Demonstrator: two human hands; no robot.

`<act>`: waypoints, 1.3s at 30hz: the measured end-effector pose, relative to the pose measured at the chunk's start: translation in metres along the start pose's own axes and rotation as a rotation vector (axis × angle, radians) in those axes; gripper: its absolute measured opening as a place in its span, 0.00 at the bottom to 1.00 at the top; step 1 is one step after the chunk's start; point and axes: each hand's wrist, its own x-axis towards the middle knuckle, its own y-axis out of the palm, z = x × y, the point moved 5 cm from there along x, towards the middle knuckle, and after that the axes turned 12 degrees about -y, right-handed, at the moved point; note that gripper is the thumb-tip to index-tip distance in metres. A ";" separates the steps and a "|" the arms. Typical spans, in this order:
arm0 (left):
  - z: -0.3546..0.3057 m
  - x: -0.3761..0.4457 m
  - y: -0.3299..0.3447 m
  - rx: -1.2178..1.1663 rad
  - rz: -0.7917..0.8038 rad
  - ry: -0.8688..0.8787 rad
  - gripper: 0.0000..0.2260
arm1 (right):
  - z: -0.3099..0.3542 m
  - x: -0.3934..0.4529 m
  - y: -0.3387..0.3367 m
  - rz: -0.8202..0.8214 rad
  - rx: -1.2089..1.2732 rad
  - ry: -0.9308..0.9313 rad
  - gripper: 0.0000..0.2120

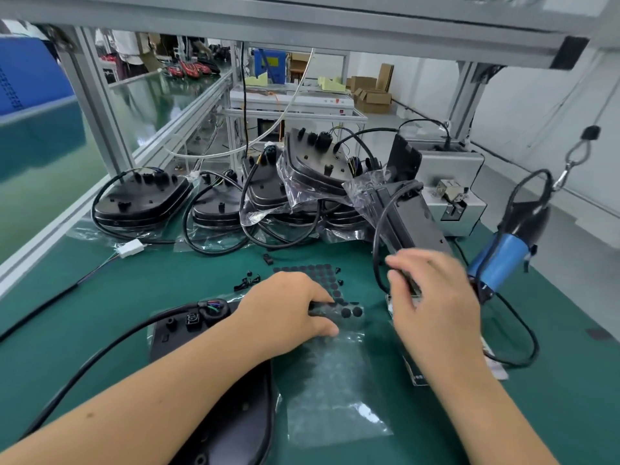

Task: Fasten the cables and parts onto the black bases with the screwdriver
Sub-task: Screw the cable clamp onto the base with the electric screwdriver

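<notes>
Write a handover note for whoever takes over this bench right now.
Left hand: grips something dark over the clear sheet of round black pads.
Right hand: fingers curled on a long black plastic part; blurred, grip unclear.
Blue-bodied electric screwdriver hangs at the right, untouched.
Flat black base with its black cable lies under the left forearm; small black clips lie loose on the green mat.
Cabled black bases wait at the back.
Done: no fastening visible. Left: all screwing.

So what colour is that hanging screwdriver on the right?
Blue body with black ends, hanging screwdriver, seen in the head view.
</notes>
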 end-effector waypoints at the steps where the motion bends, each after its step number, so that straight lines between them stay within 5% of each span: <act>1: 0.000 0.000 0.000 -0.009 -0.006 -0.002 0.22 | 0.005 0.000 0.005 0.075 0.101 -0.052 0.06; 5: 0.000 0.001 0.000 -0.036 -0.022 0.003 0.14 | 0.019 -0.011 0.030 0.400 0.247 -0.155 0.08; 19: -0.002 -0.002 -0.005 -0.155 -0.098 0.022 0.09 | 0.014 -0.010 0.037 0.428 0.300 0.104 0.07; 39: -0.003 0.000 -0.003 -0.109 -0.100 -0.003 0.05 | 0.009 -0.016 0.035 0.399 0.336 0.153 0.11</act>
